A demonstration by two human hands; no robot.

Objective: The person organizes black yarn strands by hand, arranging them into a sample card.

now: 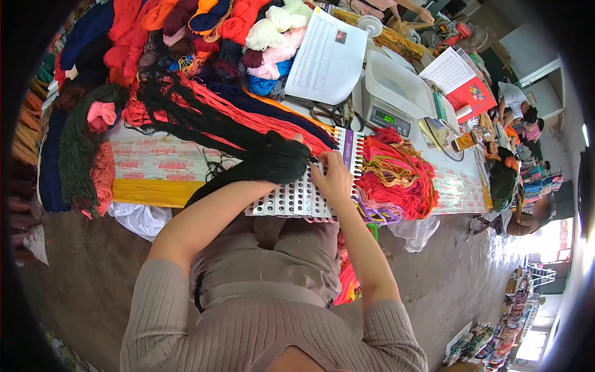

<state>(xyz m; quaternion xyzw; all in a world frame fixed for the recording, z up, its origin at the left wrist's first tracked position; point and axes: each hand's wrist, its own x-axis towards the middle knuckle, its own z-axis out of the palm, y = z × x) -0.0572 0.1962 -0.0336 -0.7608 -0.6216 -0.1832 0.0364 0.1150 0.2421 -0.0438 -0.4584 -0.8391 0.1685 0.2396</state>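
Observation:
A thick hank of black yarn [282, 162] lies over my left hand [298, 139], covering most of it; only some fingers show at its upper edge, closed round the yarn. Below the yarn is a stack of white cards [282, 202] with rows of punched holes. My right hand [334, 180] rests on the cards, its thumb and fingers pinched together at a dark end of the yarn near the holes. Behind the hands, red yarn [248, 115] stretches across the table. A purple-striped card edge [348, 146] stands just right of my right fingers.
Multicoloured yarn [400, 177] is heaped on the right. A scale [390, 119] carries a clear plastic tub [400, 84]. Scissors [345, 115] and a printed sheet [325, 57] lie behind the cards. Yarn skeins [127, 43] crowd the back left. Other people [513, 102] are farther right.

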